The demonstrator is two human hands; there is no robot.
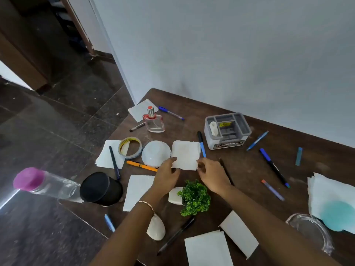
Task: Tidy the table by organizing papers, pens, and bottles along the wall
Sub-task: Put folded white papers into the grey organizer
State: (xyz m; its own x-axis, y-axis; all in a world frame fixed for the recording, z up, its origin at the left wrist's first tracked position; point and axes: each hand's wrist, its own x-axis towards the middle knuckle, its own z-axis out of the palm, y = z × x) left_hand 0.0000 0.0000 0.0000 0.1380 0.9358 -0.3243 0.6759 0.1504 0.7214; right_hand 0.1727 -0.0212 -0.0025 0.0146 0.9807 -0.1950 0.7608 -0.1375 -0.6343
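A small square stack of white papers (186, 153) lies mid-table. My left hand (166, 174) pinches its near left corner and my right hand (212, 172) grips its near right corner. More white papers lie scattered: by the tape (107, 156), near my left forearm (137, 189), at the far left corner (138, 110), at the front (208, 248) and at the right (326, 191). Several pens are strewn about, among them an orange one (141, 166), a blue-black one (201, 144) and a black one (273, 167). A glass perfume bottle (154, 121) stands far left. A clear bottle with a purple cap (46, 186) lies at the left edge.
A grey organiser box (226, 130) stands near the wall (230, 54). A tape roll (130, 147), a white scalloped dish (156, 153), a black cup (101, 189), a small green plant (195, 198), a white shell (156, 228) and a glass dish (311, 231) crowd the brown table (249, 192).
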